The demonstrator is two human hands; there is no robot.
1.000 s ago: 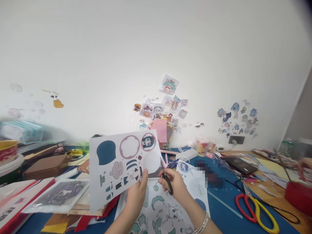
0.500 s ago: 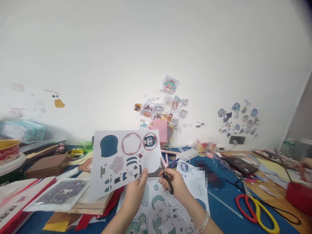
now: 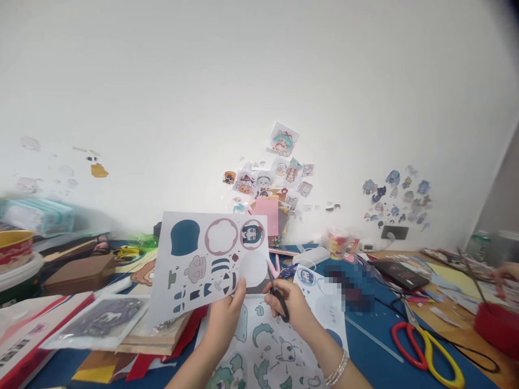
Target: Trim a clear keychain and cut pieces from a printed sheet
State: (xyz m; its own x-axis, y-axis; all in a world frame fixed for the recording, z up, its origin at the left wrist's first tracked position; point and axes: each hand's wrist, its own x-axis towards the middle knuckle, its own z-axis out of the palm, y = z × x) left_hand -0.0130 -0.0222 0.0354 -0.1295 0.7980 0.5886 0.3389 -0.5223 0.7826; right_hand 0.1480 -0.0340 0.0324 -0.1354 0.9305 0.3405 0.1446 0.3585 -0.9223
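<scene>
My left hand (image 3: 227, 312) pinches the lower right part of a printed paper sheet (image 3: 162, 297), thumb on its front. Cartoon pieces cover the sheet: a dark blue shape, rings, a face and small parts. A pale rounded part of the paper reaches out at its right edge. Black-handled scissors (image 3: 278, 302) sit in my right hand (image 3: 291, 309), its fingers bent around the handles. Their blades point up at that rounded edge; whether they touch it I cannot tell. Below both hands lies another printed sheet (image 3: 279, 351) with green shapes and a white animal figure.
Large scissors (image 3: 427, 354) with red and yellow handles lie at the right. Packets and boards (image 3: 150, 343) are stacked at the left. A person's hand (image 3: 506, 278) is by a red container (image 3: 492, 327) at the far right. Cut-outs (image 3: 263, 183) hang on the wall.
The printed sheet in my left hand has tilted and shifted slightly to the right, with its top edge a little higher. The scissors and my right hand stay nearly in place.
</scene>
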